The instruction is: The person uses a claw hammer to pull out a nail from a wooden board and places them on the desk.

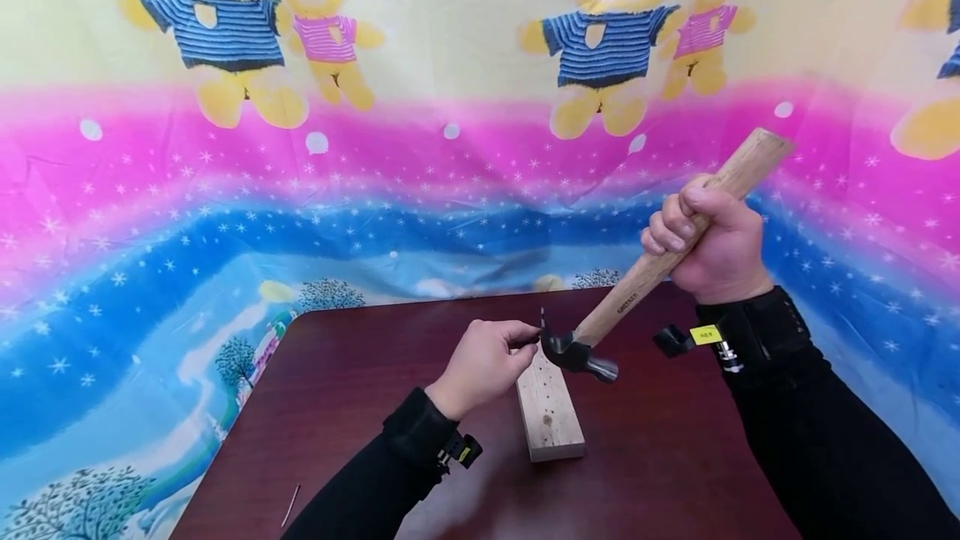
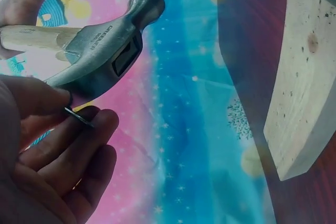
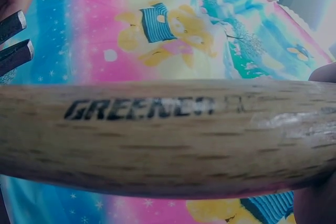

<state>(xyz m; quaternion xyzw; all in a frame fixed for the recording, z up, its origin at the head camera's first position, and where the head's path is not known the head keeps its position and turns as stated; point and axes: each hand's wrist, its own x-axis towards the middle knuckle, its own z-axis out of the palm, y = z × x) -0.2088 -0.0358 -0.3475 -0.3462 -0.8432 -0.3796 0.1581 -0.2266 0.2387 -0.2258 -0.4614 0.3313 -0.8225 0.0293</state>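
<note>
My right hand (image 1: 716,232) grips a claw hammer (image 1: 637,290) by its wooden handle, head downward. That handle (image 3: 168,140), printed with dark letters, fills the middle of the right wrist view. The thumb and fingers of my left hand (image 1: 483,365) pinch a thin nail (image 2: 79,116). Right beside those fingertips is the metal hammer head (image 2: 105,51), its claw toward them; whether they touch I cannot tell. Beneath both hands, a pale wooden block (image 1: 551,415) with several small dark holes lies on the table, its far end partly hidden by my left hand.
Another nail (image 1: 290,505) lies on the dark red table (image 1: 360,382) near its left front. A printed cloth with bears (image 1: 450,182) hangs behind the table and along its sides.
</note>
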